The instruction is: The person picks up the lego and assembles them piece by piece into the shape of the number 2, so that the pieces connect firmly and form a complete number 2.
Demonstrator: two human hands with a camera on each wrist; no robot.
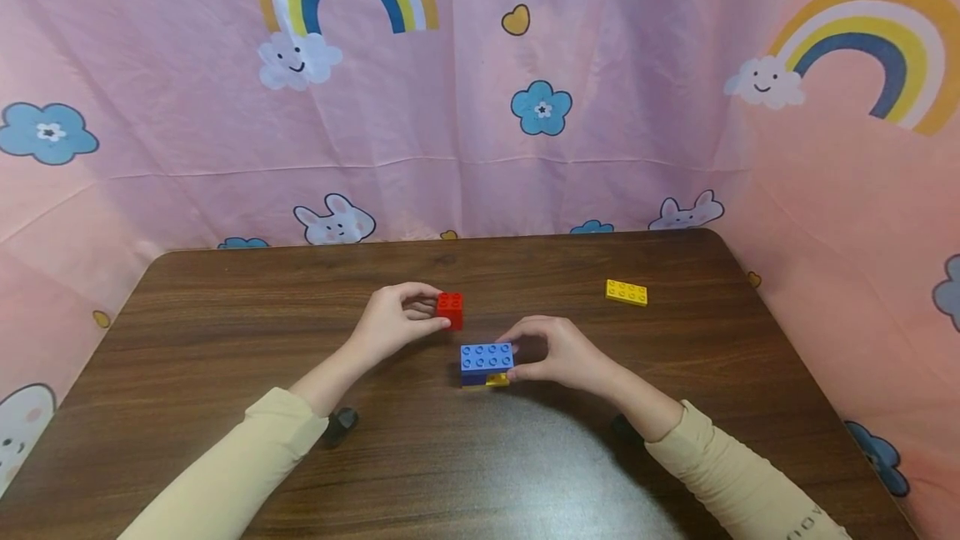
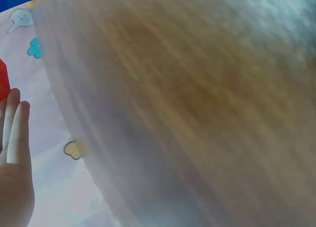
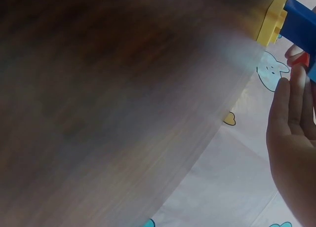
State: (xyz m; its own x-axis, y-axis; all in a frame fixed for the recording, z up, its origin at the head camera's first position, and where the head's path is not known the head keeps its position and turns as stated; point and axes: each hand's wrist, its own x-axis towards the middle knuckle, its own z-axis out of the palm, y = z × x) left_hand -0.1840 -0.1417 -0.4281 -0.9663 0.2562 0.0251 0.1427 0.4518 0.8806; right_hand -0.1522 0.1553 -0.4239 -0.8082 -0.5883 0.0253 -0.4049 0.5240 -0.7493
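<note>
head view: a red, cube-like plastic brick (image 1: pixel 450 311), studs facing up, is pinched between the thumb and fingers of the left hand (image 1: pixel 397 315). it is held apart from a blue, rectangular plastic brick (image 1: pixel 486 356), a little beyond it and to its left. the blue brick is topped by two rows of four studs, and its right end is gripped by the thumb and fingers of the right hand (image 1: pixel 573 352). beneath it a yellow, studded plastic piece (image 1: pixel 497 379) is partly exposed at the right. whether this stack is rested on the brown, wood-grained table (image 1: pixel 262 315) or slightly raised cannot be told. a thin, yellow, rectangular plastic plate (image 1: pixel 626 292) is touched by neither hand, well apart at the far right.

the step in hand seems to be the handling of the red brick near the stack. for this, the stack is best steadied low, near the yellow piece, so that its layers are not twisted apart. the red brick should be kept level, with fingertips clear of its underside. if it is to be seated on studs, its edges should be lined up first and pressure applied straight down, since a tilted press could leave one side unseated.
</note>
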